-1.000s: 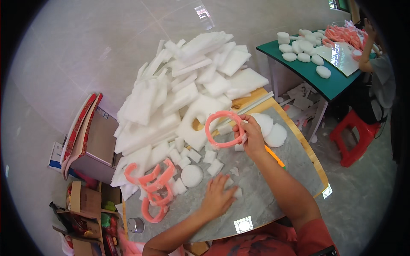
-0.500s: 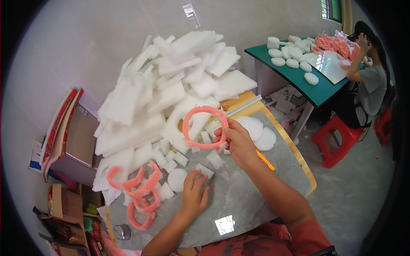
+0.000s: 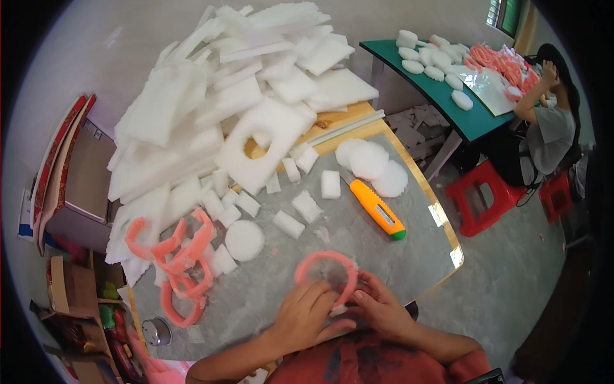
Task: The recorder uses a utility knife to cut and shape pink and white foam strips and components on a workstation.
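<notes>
One pink ring [image 3: 352, 276] is pinched by the right hand [image 3: 385, 312]; whether the left hand [image 3: 302, 318] grips too, I cannot tell. Light pressure should preserve its curve.

Red short-sleeved shirt [image 3: 377, 368] — dark blotches [image 3: 333, 366] on front — left hand [image 3: 304, 317], right hand [image 3: 385, 310] bare.

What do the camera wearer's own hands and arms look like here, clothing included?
Both the left hand and right hand are bare, without gloves. The forearms are bare too, with no watch or bracelet visible. The red shirt has dark patches in front; its right sleeve is short.
</notes>
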The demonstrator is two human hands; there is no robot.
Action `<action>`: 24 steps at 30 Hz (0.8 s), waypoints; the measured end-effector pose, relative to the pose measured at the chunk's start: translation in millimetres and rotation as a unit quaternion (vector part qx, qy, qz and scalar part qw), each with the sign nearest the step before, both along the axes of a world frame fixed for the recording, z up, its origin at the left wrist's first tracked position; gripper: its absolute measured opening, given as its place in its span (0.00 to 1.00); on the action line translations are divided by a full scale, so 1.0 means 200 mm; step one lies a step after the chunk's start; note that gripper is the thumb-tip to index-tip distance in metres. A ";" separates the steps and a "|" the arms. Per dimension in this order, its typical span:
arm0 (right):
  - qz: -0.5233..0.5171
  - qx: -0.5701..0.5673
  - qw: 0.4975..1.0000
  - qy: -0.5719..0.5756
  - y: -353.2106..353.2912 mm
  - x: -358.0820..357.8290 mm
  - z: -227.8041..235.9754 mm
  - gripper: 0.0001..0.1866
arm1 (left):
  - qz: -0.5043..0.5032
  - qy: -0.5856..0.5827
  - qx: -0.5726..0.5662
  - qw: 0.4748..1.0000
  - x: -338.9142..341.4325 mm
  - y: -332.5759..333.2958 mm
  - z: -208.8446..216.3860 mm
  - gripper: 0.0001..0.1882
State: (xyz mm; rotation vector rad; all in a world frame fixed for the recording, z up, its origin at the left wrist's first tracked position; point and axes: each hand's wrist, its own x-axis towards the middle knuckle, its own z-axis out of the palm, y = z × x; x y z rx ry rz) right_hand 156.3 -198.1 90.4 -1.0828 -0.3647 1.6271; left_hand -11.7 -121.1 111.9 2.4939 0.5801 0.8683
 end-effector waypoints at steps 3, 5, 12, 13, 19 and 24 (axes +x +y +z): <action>0.176 0.017 0.953 -0.247 -0.01 0.10 0.11 0.24 | 0.013 0.067 -0.009 0.998 0.03 0.01 -0.08 0.15; 0.148 0.100 0.903 -0.390 -0.01 0.21 0.06 0.21 | 0.024 0.079 0.002 0.997 0.03 0.00 -0.12 0.13; -0.062 0.276 0.627 -0.726 0.37 0.37 0.04 0.18 | 0.038 0.100 0.017 0.994 -0.04 0.04 -0.10 0.16; -0.056 0.261 0.585 -0.766 0.40 0.37 0.03 0.20 | 0.044 0.097 0.029 0.994 -0.03 0.04 -0.09 0.16; 0.020 0.186 0.668 -0.720 0.49 0.36 -0.04 0.28 | 0.073 0.080 0.046 0.993 -0.02 0.02 -0.11 0.15; 0.068 0.191 0.645 -0.737 0.35 0.38 -0.05 0.28 | 0.071 0.073 0.041 0.994 -0.02 0.04 -0.16 0.15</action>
